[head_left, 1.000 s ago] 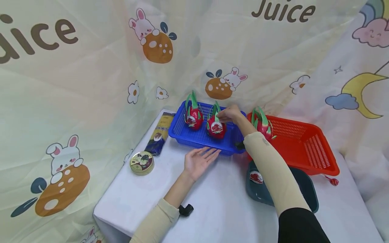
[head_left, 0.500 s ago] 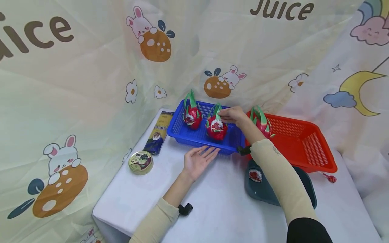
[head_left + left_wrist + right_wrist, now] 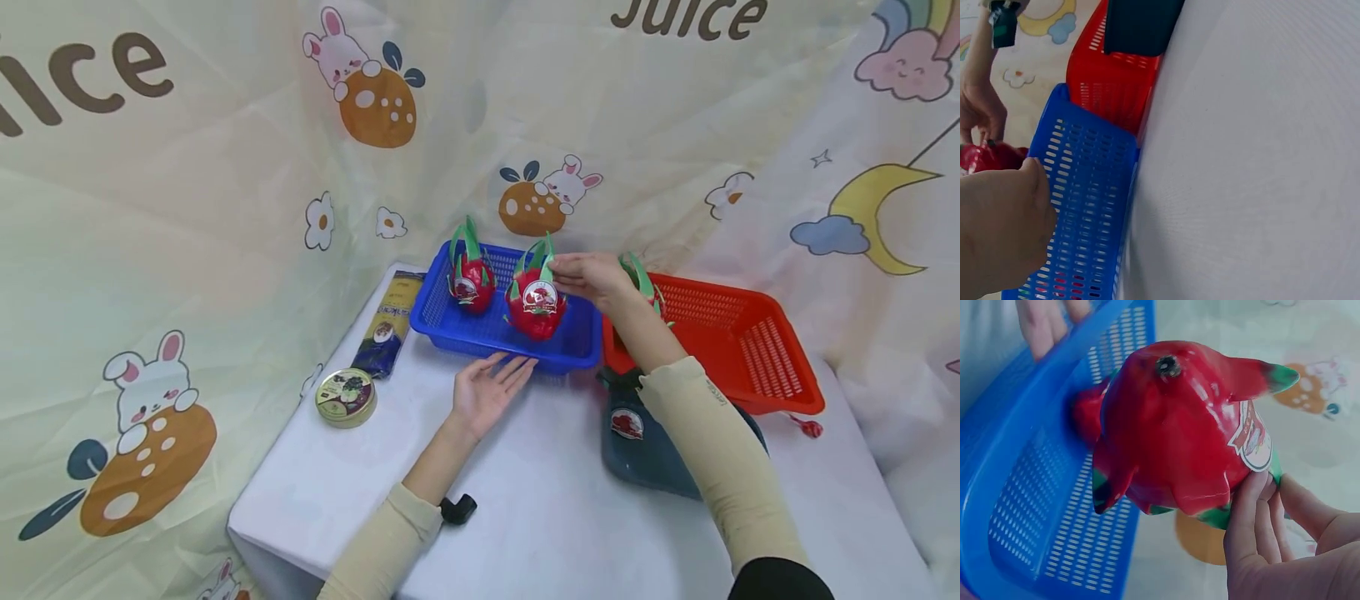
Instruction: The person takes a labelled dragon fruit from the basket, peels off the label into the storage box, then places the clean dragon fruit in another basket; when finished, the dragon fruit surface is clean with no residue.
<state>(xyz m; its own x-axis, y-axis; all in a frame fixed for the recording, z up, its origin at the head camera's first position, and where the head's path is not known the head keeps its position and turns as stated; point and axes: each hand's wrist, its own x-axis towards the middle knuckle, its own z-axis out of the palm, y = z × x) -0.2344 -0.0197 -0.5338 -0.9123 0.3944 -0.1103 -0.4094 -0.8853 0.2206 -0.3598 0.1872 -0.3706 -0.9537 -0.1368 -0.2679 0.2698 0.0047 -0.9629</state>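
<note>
My right hand [image 3: 592, 275] pinches the green leaf tips of a red dragon fruit [image 3: 540, 312] with a round label. In the right wrist view this dragon fruit [image 3: 1166, 431] hangs clear of the floor of the blue basket [image 3: 1085, 525], its stem end towards the camera. Palm up with fingers extended, my left hand [image 3: 487, 396] is at the front rim of the blue basket [image 3: 450, 335]; in the left wrist view the left hand [image 3: 1007, 231] lies against the basket's wall. A second dragon fruit [image 3: 472, 287] stands in the basket's left part.
Right of the blue basket is a red basket [image 3: 787, 342], with another dragon fruit [image 3: 647, 279] partly hidden behind my right wrist. A dark teal container [image 3: 637, 458] stands in front. On the left are a round tin [image 3: 347, 398] and a blue-and-gold packet [image 3: 390, 325]. A lollipop [image 3: 810, 428] lies far right.
My right hand has taken the dragon fruit's leaves and raised it a little, moving up and slightly right. The left hand has stayed nearly still by the basket's front rim.
</note>
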